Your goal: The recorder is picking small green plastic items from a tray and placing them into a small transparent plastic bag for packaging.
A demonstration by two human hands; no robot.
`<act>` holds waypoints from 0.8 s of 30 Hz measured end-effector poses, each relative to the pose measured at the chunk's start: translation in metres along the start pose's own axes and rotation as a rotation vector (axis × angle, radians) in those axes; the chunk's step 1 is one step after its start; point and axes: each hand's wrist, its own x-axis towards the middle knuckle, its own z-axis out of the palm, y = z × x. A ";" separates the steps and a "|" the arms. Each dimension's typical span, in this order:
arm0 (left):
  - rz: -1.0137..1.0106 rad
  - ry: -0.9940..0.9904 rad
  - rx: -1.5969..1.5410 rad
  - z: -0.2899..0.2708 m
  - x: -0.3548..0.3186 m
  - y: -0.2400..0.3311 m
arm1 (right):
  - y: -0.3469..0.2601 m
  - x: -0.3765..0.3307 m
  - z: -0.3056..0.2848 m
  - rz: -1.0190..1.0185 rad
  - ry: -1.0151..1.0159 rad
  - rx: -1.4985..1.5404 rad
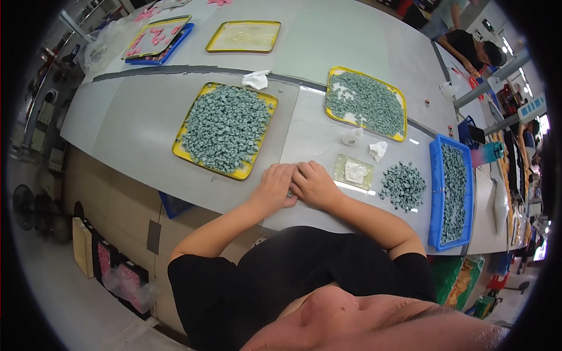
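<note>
L hand (274,186) and R hand (314,185) meet over the table (137,137), green chip (290,193) peeking betw. them, nr. the yellow tray (237,174); can't tell from here which grips. Chip looks light, stiff, poss. brittle; best pinched gently by its sides.

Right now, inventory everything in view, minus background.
Table: one, grey, centre
Loaded trays: two, yellow, left and right of centre
Crate: one, blue, right
Pieces: countless, greenish, in loaded trays, crate, loose pile
Far tray: one, yellow, far side
Pink-piece tray: one, yellow, far left
Bin: one, blue, under pink-piece tray
Crumpled tissues: two, white, beside loaded trays
Flat rectangle: one, translucent, right of centre
Roundish object: one, white, beyond it
Bottle: one, teal, far right
Left hand, right hand: one each, bare, touching, near edge
</note>
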 end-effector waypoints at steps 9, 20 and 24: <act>0.093 -0.084 -0.058 -0.036 -0.035 0.017 | -0.049 -0.010 0.003 -0.017 0.024 -0.089; 0.139 0.139 0.139 -0.049 -0.063 0.017 | -0.070 0.017 0.005 0.391 0.213 0.207; 0.027 0.092 0.125 -0.056 -0.069 0.020 | -0.065 0.085 0.015 0.674 0.261 0.626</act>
